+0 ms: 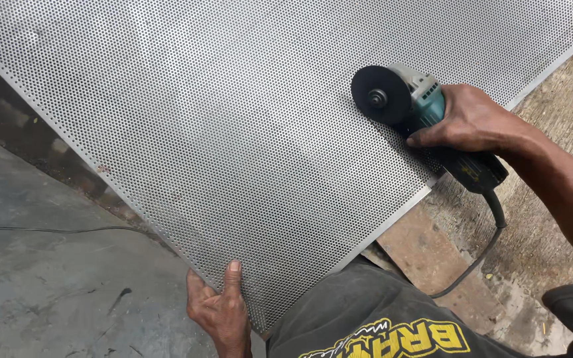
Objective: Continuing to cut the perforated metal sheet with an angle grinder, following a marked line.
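Head view: perforated metal sheet (247,132) lying tilted over the concrete floor (48,292); left hand (220,308), grip clamped on its near corner edge; right hand (475,122), grip clamped around a teal angle grinder (419,106) resting on the sheet. Grinder cable (479,255) trails across a brick-red slab (432,258); sheet cut off at frame top, grinder body partly hidden under the fingers.

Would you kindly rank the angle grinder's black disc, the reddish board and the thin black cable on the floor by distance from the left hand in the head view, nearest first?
From the left hand, gripping the perforated sheet's bottom corner:
1. Thin black cable, left, on the grey floor.
2. Reddish board, right, beneath the sheet's edge; too close to the cable to call.
3. Black disc, upper right, on the grinder held by the right hand.
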